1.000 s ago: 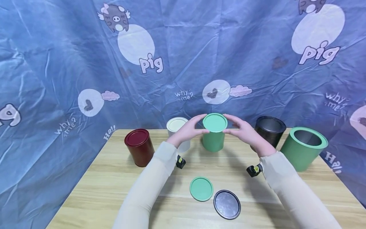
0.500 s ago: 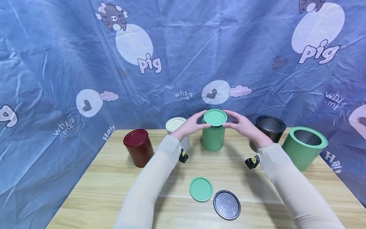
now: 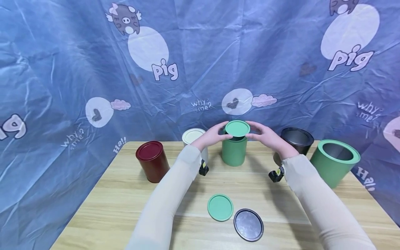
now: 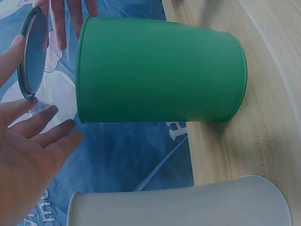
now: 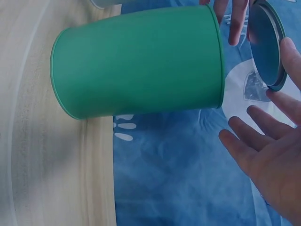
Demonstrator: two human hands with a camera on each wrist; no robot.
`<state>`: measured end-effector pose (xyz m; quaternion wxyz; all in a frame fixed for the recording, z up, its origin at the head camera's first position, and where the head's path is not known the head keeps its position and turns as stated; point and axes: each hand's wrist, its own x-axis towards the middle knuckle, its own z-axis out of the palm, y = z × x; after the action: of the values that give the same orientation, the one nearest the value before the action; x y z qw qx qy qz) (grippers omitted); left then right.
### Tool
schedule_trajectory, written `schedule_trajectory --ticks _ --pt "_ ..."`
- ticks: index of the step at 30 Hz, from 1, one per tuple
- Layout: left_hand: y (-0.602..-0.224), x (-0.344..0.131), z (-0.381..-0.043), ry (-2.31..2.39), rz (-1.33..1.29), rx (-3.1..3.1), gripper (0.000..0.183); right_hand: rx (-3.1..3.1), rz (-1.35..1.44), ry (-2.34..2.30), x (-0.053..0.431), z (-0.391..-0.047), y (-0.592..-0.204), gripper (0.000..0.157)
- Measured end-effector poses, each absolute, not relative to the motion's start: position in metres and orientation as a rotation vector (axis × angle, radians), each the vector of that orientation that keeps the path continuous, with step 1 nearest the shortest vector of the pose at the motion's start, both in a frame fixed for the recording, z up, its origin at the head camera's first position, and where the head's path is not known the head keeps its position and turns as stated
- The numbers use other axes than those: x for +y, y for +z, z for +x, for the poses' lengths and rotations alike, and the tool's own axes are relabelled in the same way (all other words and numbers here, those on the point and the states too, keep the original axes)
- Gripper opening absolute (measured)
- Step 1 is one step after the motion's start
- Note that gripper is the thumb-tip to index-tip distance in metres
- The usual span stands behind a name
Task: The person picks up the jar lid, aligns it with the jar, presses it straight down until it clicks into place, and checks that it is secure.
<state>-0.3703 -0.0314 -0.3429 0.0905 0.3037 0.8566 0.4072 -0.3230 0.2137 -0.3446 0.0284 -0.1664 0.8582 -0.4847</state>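
I saw the green lid [image 3: 238, 128] raised above the green canister [image 3: 234, 152] it had covered a second earlier. My left grip [image 3: 211, 135] and right grip [image 3: 266, 135], partly spread, pinched the lid's opposite edges.

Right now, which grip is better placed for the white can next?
Likely left: the left grip is nearer the white can; the right grip is past the middle green can. Both hold the green lid above it, so left should release first.
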Motion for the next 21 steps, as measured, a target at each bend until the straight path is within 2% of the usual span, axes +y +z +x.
schedule_trajectory --ticks 21 --pt "-0.356 -0.030 -0.384 1.207 0.866 2.538 0.071 2.569 -0.434 -1.528 0.213 -0.336 -0.358 0.068"
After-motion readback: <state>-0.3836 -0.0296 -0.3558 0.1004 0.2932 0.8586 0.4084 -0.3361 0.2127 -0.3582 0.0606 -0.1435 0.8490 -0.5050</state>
